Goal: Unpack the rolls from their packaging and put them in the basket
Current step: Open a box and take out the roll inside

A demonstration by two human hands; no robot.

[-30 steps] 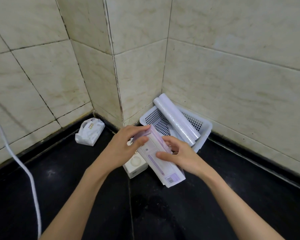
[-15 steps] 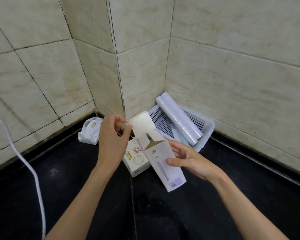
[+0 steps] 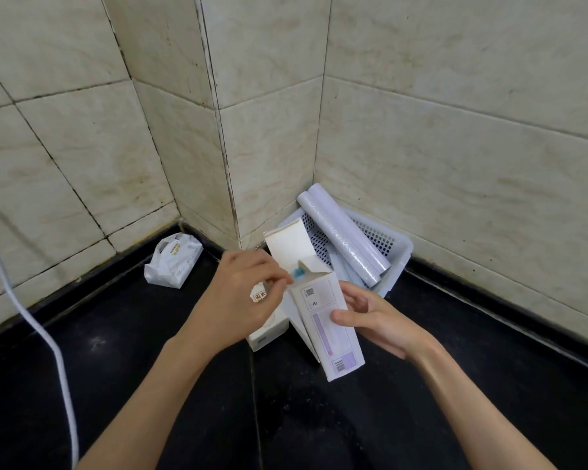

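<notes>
Already two rolls (image 3: 345, 234) lie in the basket (image 3: 401, 257) in the corner. Right hand (image 3: 375, 320) grips the opened carton (image 3: 326, 320) above the table (image 3: 150, 368); left hand (image 3: 241, 296) pinches at its mouth, where a blue-tipped roll (image 3: 298, 273) shows, not yet out.

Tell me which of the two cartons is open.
The long purple-striped carton, held in the right hand, has its top flap raised. The squat white carton on the counter behind the left hand looks closed.
</notes>
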